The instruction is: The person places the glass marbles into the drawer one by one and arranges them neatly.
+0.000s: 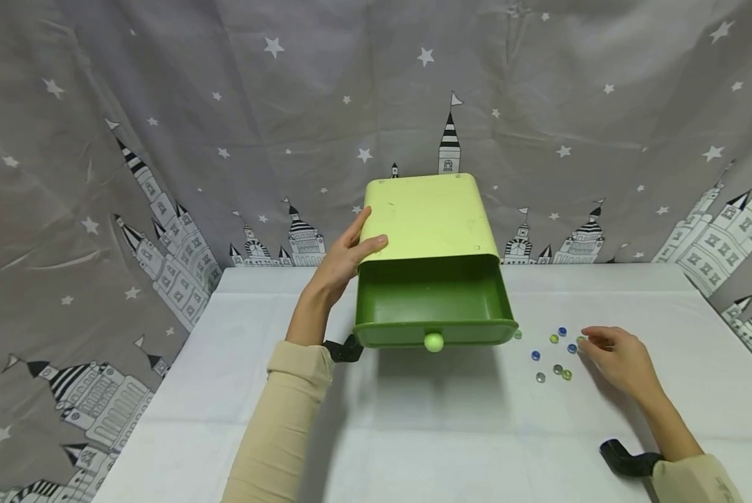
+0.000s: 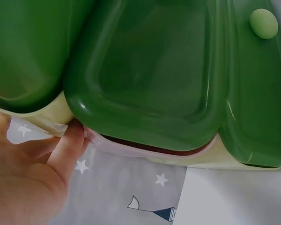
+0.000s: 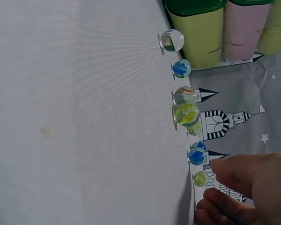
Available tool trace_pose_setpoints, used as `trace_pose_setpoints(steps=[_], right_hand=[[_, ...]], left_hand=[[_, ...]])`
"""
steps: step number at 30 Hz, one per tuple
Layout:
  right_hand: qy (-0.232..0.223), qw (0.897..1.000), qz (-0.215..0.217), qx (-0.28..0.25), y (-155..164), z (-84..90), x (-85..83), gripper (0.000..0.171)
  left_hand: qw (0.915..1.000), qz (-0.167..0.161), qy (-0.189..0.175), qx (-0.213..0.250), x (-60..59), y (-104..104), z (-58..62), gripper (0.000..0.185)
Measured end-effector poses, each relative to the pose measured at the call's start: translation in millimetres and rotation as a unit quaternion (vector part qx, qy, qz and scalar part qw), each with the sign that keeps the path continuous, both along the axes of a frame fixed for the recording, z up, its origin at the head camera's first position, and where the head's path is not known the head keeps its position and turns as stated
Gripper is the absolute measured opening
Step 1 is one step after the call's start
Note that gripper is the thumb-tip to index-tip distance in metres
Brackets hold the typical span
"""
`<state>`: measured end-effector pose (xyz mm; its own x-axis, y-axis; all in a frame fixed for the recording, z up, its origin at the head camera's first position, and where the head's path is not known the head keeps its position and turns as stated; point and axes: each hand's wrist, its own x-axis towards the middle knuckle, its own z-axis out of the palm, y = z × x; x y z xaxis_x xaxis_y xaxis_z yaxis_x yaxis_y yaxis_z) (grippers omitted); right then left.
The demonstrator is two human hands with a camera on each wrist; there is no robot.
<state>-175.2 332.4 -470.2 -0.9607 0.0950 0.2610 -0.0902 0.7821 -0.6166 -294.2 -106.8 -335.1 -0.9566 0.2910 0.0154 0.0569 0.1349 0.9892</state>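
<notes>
A drawer unit [image 1: 423, 216] with a yellow top stands at the middle of the table, its green top drawer [image 1: 432, 293] pulled out and a round light-green knob [image 1: 434, 341] on its front. My left hand [image 1: 341, 262] touches the unit's left side, thumb at the upper front edge. In the left wrist view, lower green drawer fronts [image 2: 150, 75] sit in pink and yellow casings. My right hand [image 1: 621, 360] is at the loose marbles, thumb and fingers apart around a yellow-green marble [image 3: 201, 178]; contact with it cannot be told.
Several blue, yellow-green and clear glass marbles [image 1: 536, 355] lie right of the drawer unit on the white tablecloth [image 1: 181, 419]. A grey curtain [image 1: 326, 84] with castles and stars hangs behind. Black wrist straps [image 1: 627, 461] are on both forearms.
</notes>
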Motion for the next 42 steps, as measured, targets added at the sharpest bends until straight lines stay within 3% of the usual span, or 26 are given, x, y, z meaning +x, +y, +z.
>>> trace_pose_setpoints(steps=[7, 22, 42], right_hand=[[-0.019, 1.000, -0.007, 0.007, 0.9, -1.6, -2.2, 0.030], [-0.009, 1.000, -0.004, 0.004, 1.3, -3.7, -11.0, 0.028], [-0.014, 1.000, -0.023, 0.011, 3.2, -10.2, -9.5, 0.023]], left_hand=[[1.0000, -0.001, 0.001, 0.003, 0.4, 0.0, 0.6, 0.071], [0.9999, -0.001, 0.006, 0.011, 1.2, -1.7, 5.8, 0.071], [1.0000, 0.001, -0.005, 0.009, 0.6, 0.1, -0.2, 0.070]])
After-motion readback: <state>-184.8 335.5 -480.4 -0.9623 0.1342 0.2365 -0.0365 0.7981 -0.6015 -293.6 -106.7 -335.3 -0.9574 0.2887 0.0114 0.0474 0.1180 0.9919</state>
